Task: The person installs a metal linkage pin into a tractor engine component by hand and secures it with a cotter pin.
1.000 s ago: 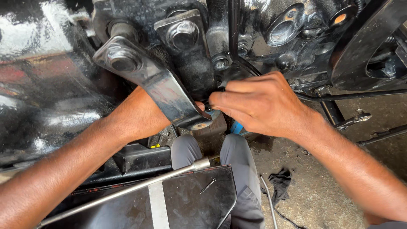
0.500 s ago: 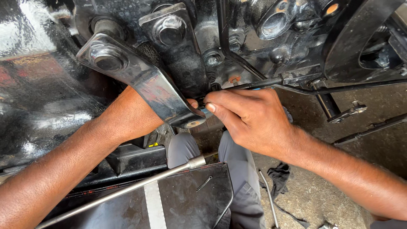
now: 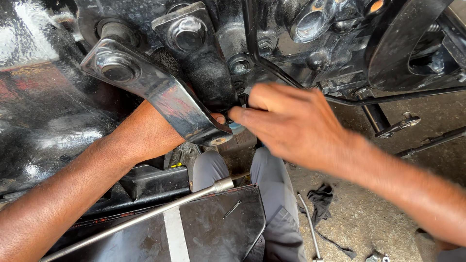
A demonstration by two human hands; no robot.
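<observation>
My left hand (image 3: 153,132) reaches in behind a black metal bracket arm (image 3: 167,99) that is bolted to the black machine body (image 3: 228,43). Only the back of that hand and a thumb tip show; its fingers are hidden by the bracket. My right hand (image 3: 296,127) is in front, blurred by motion. Its fingertips are pinched together at a small blue part (image 3: 236,127) beside the bracket's lower end. The two hands almost touch there.
A long metal rod (image 3: 145,217) lies across a black plate with a white stripe (image 3: 172,235). My knees in grey trousers (image 3: 272,194) are below. A black rag (image 3: 321,198) and a thin metal tool (image 3: 310,230) lie on the concrete ground. Thin black linkage rods (image 3: 403,94) run at the right.
My right hand has slid left toward the bracket's end and its fingers have drawn together there. My left hand stays behind the bracket. The view has shifted slightly.
</observation>
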